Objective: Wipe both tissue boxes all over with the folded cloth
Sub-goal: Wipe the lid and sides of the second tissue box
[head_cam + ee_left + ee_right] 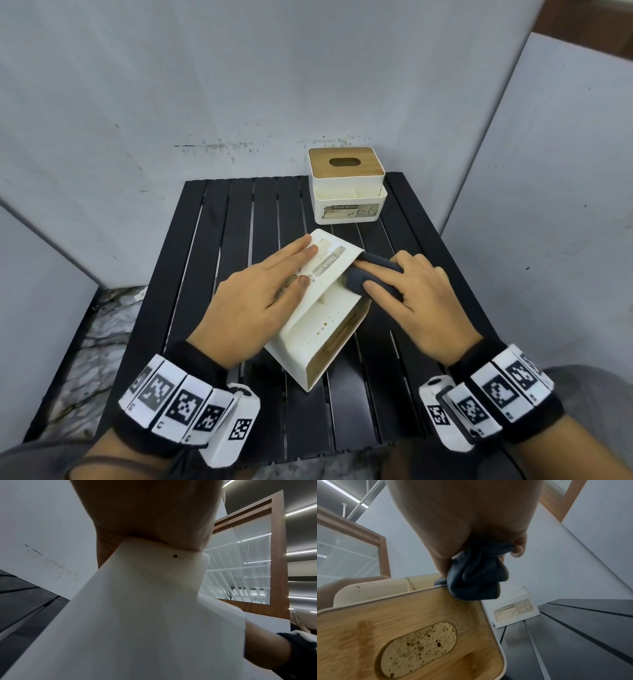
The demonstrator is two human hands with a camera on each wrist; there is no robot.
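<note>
The near tissue box [308, 329], white with a bamboo lid [412, 615], lies tipped on its side at the middle of the black slatted table [236, 219]. My left hand [301, 267] rests flat on its labelled face with straight fingers, and in the left wrist view the palm presses on the white wall [137, 615]. At the box's right-hand edge, my right hand [387, 274] grips the bunched dark grey cloth [359, 286] and holds it against the rim by the side compartment; the cloth [476, 577] touches the lid's corner. The second tissue box [346, 185] stands upright at the back of the table.
Grey partition panels [171, 102] close in the table at the back, left and right. Marbled floor [99, 329] shows past the table's left edge. Bare slats lie to the left and right of the near box. Marker bands wrap both wrists.
</note>
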